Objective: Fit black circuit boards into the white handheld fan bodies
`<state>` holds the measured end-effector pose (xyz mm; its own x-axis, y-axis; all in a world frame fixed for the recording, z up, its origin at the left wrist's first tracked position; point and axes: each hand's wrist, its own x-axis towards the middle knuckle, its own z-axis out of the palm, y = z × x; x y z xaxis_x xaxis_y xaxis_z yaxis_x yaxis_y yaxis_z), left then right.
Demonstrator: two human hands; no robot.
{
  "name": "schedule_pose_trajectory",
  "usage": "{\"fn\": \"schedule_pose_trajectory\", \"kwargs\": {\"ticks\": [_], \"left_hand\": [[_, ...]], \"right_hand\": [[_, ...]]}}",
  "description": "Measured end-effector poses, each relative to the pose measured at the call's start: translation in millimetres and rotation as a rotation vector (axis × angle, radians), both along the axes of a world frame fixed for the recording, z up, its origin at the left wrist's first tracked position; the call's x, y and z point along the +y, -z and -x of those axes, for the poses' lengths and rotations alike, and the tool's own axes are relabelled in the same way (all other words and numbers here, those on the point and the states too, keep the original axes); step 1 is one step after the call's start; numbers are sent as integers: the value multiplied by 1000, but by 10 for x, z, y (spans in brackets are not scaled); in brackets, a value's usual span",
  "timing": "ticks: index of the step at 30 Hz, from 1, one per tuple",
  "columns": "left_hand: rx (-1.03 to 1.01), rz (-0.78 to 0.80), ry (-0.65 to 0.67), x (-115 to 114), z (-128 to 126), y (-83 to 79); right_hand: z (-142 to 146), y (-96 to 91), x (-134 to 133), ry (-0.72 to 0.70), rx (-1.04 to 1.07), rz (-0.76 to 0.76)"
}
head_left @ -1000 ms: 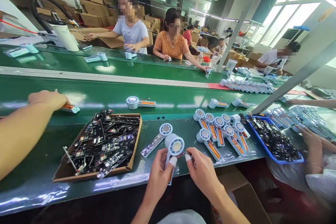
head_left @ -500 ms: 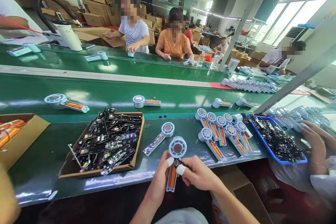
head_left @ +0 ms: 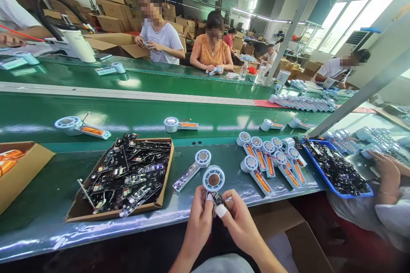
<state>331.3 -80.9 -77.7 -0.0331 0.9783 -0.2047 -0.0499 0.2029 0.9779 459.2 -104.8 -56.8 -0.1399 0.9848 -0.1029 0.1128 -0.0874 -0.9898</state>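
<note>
Right of the box (head_left: 168, 172), my left hand (head_left: 199, 217) grips the fan (head_left: 213, 179) — likely light, stiff; my right hand (head_left: 238, 221) pinches a board (head_left: 219, 198) — probably fragile, best edge-held.

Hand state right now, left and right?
Left hand: closed, holding the round-headed blue unit.
Right hand: closed, thumb and fingers pinching a dark circuit board.

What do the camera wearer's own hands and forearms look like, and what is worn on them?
The forearms show no sleeves. The left hand and right hand have no gloves, but each thumb wears a white cover over its tip. No watch is visible.
</note>
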Motion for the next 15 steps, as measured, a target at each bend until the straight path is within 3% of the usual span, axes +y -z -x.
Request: {"fn": "schedule_pose_trajectory", "kwargs": {"ticks": [4, 8, 11, 15], "left_hand": [[69, -5, -18, 52, -8, -21], [-86, 27, 53, 56, -47, -17], [-55, -31, -4, 13, -121, -4], [-28, -48, -32, 2, -199, 26]], "right_hand": [[42, 123, -117, 131, -160, -167], [84, 284, -75, 250, -335, -331], [120, 338, -34, 210, -627, -422], [138, 283, -15, 40, -1072, -411]]}}
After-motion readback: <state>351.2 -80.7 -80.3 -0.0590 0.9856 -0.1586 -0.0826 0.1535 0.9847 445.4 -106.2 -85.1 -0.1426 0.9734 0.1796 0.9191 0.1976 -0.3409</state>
